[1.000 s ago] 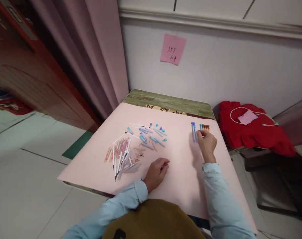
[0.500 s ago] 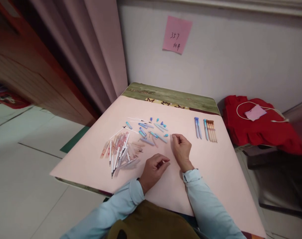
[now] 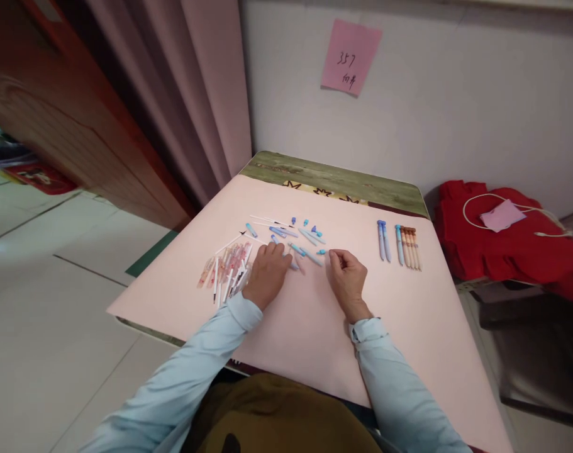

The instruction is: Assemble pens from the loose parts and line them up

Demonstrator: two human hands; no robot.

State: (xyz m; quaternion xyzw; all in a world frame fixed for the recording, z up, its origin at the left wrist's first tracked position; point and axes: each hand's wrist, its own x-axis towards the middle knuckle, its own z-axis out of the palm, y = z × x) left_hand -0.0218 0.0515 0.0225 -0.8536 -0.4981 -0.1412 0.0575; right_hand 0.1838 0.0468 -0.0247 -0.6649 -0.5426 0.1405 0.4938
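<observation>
Where aligned, three blue pens (image 3: pixel 385 242), four brown ones (image 3: pixel 411 249)

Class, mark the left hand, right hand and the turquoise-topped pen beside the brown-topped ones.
Left hand (image 3: pixel 268 270): head view, back of hand.
Right hand (image 3: pixel 348 277): head view, middle of hand.
Turquoise-topped pen (image 3: pixel 400 246): head view, barrel.

Straight ahead, on the pale wall (image 3: pixel 422 107) beyond the fingers (image 3: pixel 336 257), I see a pink paper note (image 3: pixel 351 58) bearing a handwritten "357" and more writing below. A mauve curtain (image 3: pixel 220 82) hangs in folds to the fingers' far left, with a reddish-brown wooden door (image 3: pixel 102 126) farther left again. Well right of the fingers lies a heap of red cloth (image 3: pixel 453 248); on it a white cable (image 3: pixel 545 234) curls about a pink slip (image 3: pixel 503 215). Pale floor tiles (image 3: pixel 50 264) spread left of the fingers, well below them.
</observation>
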